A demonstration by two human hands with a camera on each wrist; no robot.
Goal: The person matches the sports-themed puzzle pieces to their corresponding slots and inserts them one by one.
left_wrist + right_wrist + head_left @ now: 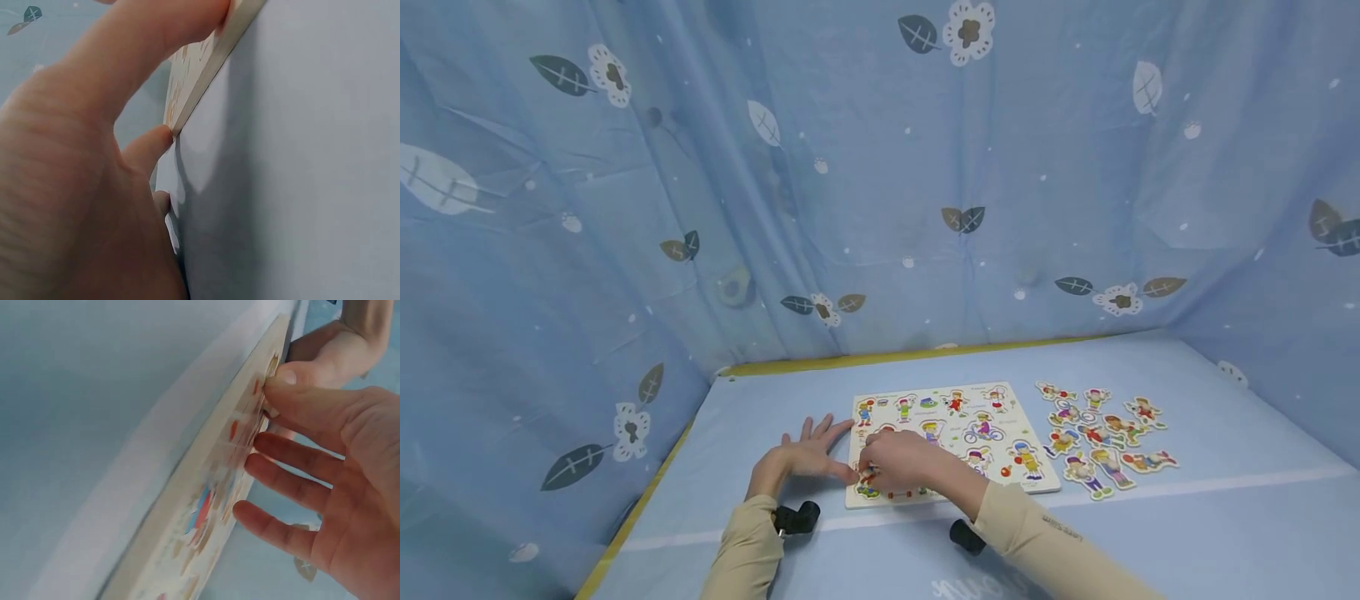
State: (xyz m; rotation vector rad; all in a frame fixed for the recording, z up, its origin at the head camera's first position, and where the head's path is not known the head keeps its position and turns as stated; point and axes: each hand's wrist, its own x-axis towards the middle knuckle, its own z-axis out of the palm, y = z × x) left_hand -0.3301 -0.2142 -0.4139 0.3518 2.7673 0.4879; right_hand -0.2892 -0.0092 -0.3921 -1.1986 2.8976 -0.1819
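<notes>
Small print runs along the right sleeve (1060, 527), too tiny to read. Faint pale lettering shows on the table (970, 587) beneath that arm, also unreadable.

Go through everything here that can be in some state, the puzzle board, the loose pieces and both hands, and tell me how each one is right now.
puzzle board: flat on the table, several figures seated in it.
loose pieces: lying spread beside the board, outside it.
left hand: fingers straight, touching the board's edge.
right hand: on the board's near corner, fingertips pinching a small piece.
</notes>
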